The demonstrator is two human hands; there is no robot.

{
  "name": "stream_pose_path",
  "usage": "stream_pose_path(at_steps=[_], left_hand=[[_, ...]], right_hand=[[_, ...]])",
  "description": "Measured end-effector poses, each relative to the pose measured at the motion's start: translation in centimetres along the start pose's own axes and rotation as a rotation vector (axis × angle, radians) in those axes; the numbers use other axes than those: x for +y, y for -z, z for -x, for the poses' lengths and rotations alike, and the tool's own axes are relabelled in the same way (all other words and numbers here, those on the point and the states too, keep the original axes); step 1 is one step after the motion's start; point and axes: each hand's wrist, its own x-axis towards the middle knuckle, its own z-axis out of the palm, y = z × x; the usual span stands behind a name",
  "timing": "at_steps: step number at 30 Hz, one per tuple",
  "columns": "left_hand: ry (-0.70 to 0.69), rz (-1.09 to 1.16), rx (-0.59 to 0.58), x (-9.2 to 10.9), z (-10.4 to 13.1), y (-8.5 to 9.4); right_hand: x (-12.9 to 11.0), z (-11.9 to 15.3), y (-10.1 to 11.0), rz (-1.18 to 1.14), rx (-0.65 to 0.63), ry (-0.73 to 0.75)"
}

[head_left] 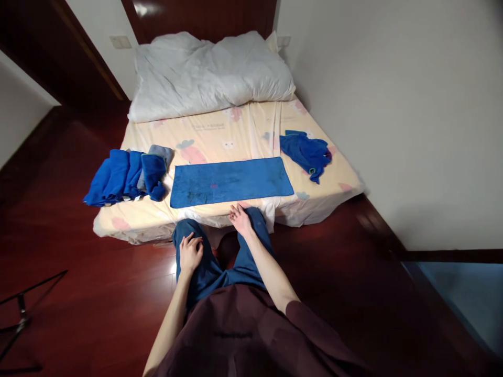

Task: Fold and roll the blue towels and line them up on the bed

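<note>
Both hands are empty and loosely open: left hand resting on the knee, right hand near the bed edge. Just past them, a flat blue towel lies spread out, not folded yet. Left of it sits a folded stack, looks done; right of it, a crumpled towel waits.

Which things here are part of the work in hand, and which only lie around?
In hand: flat blue towel, folded towel stack, crumpled blue towel, left hand, right hand.
Lying about: white duvet, black stand.
</note>
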Motion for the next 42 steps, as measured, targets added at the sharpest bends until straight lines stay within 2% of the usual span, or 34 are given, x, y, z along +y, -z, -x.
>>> stream_pose_path(at_steps=[18, 23, 34, 36, 38, 40, 42], left_hand=[[0.017, 0.005, -0.032, 0.9, -0.1, 0.9], [0.023, 0.004, -0.045, 0.9, -0.1, 0.9], [0.018, 0.002, -0.054, 1.0, -0.4, 0.9], [0.01, 0.031, -0.083, 0.9, -1.3, 1.0], [-0.003, 0.095, -0.113, 1.0, -3.3, 1.4], [-0.03, 0.15, -0.134, 1.5, -6.7, 1.8], [-0.081, 0.164, -0.151, 2.5, -11.6, 2.2]], right_hand=[[0.2, -5.3, -5.4, -0.053, 0.103, 0.04], [0.4, -6.0, -5.8, -0.107, 0.176, 0.08], [0.7, -5.3, -6.1, -0.157, 0.27, 0.135], [0.8, -5.4, -6.2, -0.162, 0.287, 0.141], [0.9, -5.6, -6.2, -0.165, 0.3, 0.151], [1.2, -5.9, -6.0, -0.155, 0.313, 0.16], [1.4, -6.1, -5.5, -0.13, 0.315, 0.172]])
